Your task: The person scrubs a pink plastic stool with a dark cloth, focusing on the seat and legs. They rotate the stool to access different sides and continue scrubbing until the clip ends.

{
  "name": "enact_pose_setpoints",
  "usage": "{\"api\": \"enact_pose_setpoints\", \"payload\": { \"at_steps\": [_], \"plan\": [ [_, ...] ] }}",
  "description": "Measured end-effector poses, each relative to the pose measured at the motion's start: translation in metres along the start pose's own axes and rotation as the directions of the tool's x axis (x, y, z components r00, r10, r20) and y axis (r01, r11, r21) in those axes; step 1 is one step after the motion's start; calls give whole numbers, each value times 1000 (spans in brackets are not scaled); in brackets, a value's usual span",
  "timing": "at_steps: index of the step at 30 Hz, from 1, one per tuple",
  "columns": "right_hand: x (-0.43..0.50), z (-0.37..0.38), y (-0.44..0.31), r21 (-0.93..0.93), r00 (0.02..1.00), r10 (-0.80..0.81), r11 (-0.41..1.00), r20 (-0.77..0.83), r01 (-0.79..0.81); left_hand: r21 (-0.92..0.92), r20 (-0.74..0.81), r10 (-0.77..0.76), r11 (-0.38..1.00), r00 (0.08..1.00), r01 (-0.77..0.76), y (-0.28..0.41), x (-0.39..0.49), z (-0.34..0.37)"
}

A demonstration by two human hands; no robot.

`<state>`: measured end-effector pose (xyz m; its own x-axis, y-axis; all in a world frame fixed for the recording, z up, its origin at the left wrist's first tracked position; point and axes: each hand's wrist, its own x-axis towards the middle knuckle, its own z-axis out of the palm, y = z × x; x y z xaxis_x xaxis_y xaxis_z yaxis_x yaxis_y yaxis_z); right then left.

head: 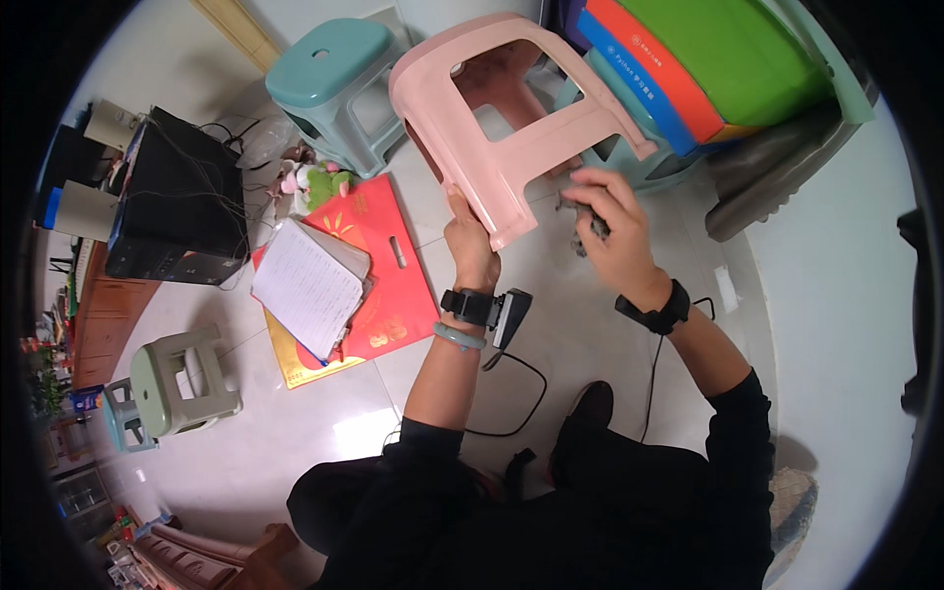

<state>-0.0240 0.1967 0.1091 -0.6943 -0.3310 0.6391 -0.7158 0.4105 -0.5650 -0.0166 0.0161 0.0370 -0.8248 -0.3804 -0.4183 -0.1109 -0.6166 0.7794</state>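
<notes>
A pink plastic stool [435, 66] is tipped over in front of me, its legs towards me. My left hand [470, 240] grips it near the lower leg, with the fingers partly hidden by the plastic. Just right of that leg my right hand [612, 225] holds a crumpled dark grey cloth [592, 221] between thumb and fingers, apart from the stool. Both wrists wear black straps, the left one with a small device on it.
Left of the stool, an open notebook [306, 287] lies on a red paper bag [402, 295]. Beyond stand a teal stool [332, 66] and a black computer case [181, 199]. Colourful boxes [737, 59] are at the upper right. A black cable [542, 398] crosses the floor by my feet.
</notes>
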Motion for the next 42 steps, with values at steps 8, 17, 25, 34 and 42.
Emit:
{"api": "enact_pose_setpoints", "payload": {
  "at_steps": [8,17,25,34,42],
  "plan": [
    [56,26,-11,-347,895,-338,834,293,428,39,-26,61,997,998,-60,-8,-16,8],
    [77,35,-9,-189,868,-393,868,303,459,82,-94,58,995,994,-50,-11,-23,16],
    [81,5,-22,-41,815,409,901,410,-432,91,-89,76,994,993,-68,-18,-16,13],
    [78,48,-33,-531,868,385,829,312,-177,84,-205,66,995,977,-50,-22,-14,22],
    [77,55,-39,-623,833,445,765,329,-162,195,-278,71,981,958,-16,-27,-18,25]
  ]
}}
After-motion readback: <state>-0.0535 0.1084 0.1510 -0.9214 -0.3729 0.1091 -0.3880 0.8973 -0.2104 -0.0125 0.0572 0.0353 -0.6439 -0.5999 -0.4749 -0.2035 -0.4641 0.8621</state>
